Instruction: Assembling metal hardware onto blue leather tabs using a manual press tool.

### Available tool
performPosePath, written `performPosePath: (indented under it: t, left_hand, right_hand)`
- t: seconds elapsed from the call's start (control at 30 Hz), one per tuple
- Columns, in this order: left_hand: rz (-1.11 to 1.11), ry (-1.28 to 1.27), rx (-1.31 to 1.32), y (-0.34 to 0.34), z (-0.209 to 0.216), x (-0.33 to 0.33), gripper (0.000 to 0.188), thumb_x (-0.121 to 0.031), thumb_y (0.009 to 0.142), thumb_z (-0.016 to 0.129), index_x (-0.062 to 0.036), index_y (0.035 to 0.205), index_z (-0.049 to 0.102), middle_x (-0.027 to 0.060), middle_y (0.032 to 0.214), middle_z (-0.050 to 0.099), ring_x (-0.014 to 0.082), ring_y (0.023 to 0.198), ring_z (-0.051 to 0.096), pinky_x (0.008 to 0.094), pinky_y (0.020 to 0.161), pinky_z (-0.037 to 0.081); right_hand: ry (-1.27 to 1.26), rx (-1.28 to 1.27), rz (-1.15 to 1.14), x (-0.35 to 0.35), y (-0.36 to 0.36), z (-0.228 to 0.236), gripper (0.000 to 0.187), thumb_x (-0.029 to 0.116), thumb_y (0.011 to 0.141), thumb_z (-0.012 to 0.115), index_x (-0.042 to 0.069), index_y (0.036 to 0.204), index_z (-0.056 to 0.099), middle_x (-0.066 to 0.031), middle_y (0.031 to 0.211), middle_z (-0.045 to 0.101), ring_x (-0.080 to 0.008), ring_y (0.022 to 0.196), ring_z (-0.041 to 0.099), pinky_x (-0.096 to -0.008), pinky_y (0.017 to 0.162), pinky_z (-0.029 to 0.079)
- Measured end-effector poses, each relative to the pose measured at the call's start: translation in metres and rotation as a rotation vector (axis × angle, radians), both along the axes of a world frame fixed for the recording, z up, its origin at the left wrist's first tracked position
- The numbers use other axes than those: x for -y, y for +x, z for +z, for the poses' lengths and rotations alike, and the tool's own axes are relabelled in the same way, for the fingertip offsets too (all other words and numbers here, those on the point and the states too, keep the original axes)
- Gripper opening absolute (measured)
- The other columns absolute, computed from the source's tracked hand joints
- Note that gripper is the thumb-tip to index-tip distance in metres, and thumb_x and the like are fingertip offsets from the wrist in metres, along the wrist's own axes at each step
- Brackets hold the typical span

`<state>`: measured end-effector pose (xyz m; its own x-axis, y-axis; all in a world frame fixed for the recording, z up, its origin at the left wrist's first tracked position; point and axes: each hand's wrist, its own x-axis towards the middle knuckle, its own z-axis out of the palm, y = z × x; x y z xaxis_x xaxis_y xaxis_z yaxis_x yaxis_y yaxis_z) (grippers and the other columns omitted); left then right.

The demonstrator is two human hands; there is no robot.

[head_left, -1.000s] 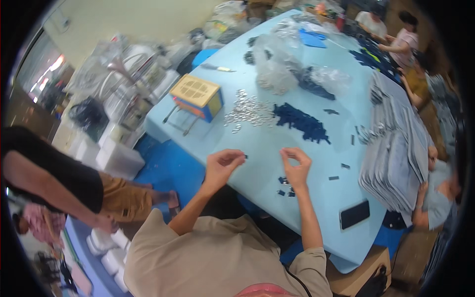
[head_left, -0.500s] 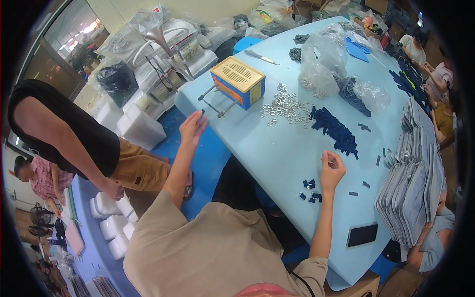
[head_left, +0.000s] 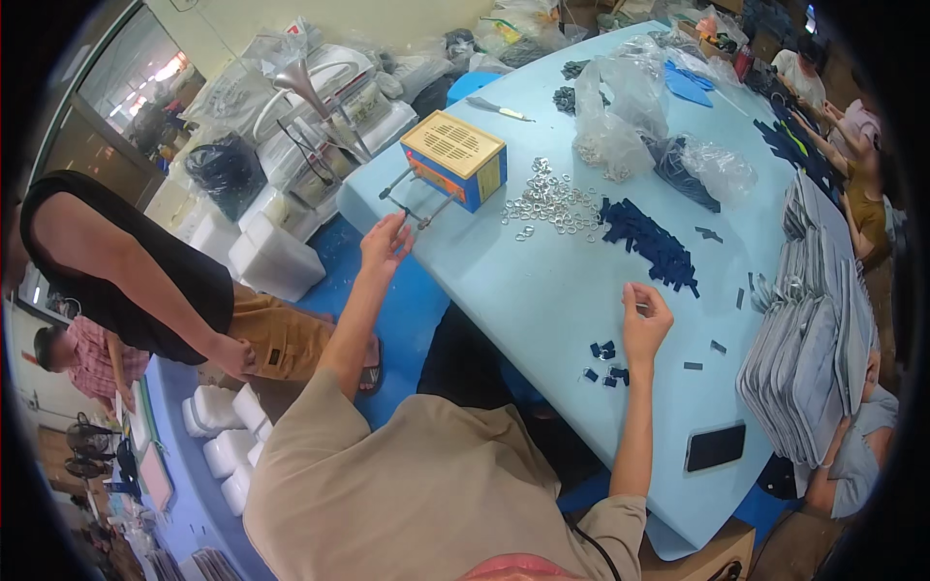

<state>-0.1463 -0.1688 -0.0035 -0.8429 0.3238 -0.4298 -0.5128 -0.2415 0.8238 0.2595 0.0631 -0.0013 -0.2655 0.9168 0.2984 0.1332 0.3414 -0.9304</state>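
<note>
My left hand (head_left: 386,244) is raised at the table's left edge, its fingertips pinched around a small navy strip by the metal rods (head_left: 418,209) of a blue box with a wooden top (head_left: 453,155). The strip is mostly hidden by the fingers. Over the table's near right part, my right hand (head_left: 647,321) has its thumb and fingertips brought together in a loop; whatever lies between them is too small to make out. Just below it lie several navy strips with metal rings (head_left: 605,364). Beyond it are a heap of navy strips (head_left: 647,247) and a pile of silver rings (head_left: 550,201).
The light blue table (head_left: 542,290) also bears a phone (head_left: 715,447), clear plastic bags (head_left: 620,111), a knife-like tool (head_left: 499,108) and stacked grey fabric pieces (head_left: 799,339). A person in black (head_left: 126,261) stands close on my left. White bundles (head_left: 228,436) lie behind.
My left hand has come up against the metal rods with the navy strip. My right hand keeps its pose. The view has shifted slightly, and the standing person's hand has moved nearer their shorts.
</note>
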Motion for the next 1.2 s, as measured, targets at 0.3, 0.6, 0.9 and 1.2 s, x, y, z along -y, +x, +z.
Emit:
performPosePath:
  t: [0.3, 0.6, 0.9, 1.2]
  left_hand:
    - [0.0, -0.091, -0.053, 0.003, 0.004, 0.0, 0.034, -0.015, 0.079, 0.09, -0.0161, 0.102, 0.065, -0.0049, 0.087, 0.064, 0.0109, 0.081, 0.062, 0.03, 0.067, 0.054]
    - [0.012, -0.126, -0.088, 0.007, 0.007, -0.001, 0.029, -0.017, 0.078, 0.09, -0.0152, 0.096, 0.067, -0.0052, 0.085, 0.066, 0.0085, 0.072, 0.059, 0.0267, 0.06, 0.051]
    - [0.071, -0.189, -0.165, 0.017, 0.008, 0.019, 0.029, -0.018, 0.078, 0.09, -0.015, 0.094, 0.067, -0.0061, 0.083, 0.064, 0.0079, 0.07, 0.057, 0.0245, 0.062, 0.048]
    - [-0.175, 0.063, -0.605, 0.162, 0.056, 0.02, 0.024, 0.001, 0.086, 0.079, -0.0082, 0.082, 0.057, 0.0109, 0.09, 0.074, 0.0087, 0.07, 0.059, 0.0226, 0.063, 0.048]
  right_hand:
    - [0.045, 0.037, 0.012, 0.002, 0.001, 0.003, 0.013, 0.012, 0.093, 0.073, -0.001, 0.094, 0.074, -0.0082, 0.08, 0.072, -0.0136, 0.072, 0.067, -0.0286, 0.067, 0.056]
    - [0.122, 0.067, 0.017, 0.006, 0.0, 0.012, 0.01, 0.008, 0.092, 0.072, -0.001, 0.093, 0.073, -0.0092, 0.083, 0.071, -0.0163, 0.072, 0.068, -0.03, 0.066, 0.057]
    - [0.208, 0.11, 0.035, 0.009, -0.001, 0.016, 0.008, 0.006, 0.091, 0.071, -0.002, 0.093, 0.073, -0.0106, 0.083, 0.07, -0.0194, 0.071, 0.067, -0.0299, 0.066, 0.056]
    - [0.092, -0.101, 0.176, 0.065, -0.024, 0.063, 0.007, 0.005, 0.09, 0.073, -0.001, 0.094, 0.073, -0.0103, 0.088, 0.072, -0.0185, 0.081, 0.071, -0.0295, 0.074, 0.058]
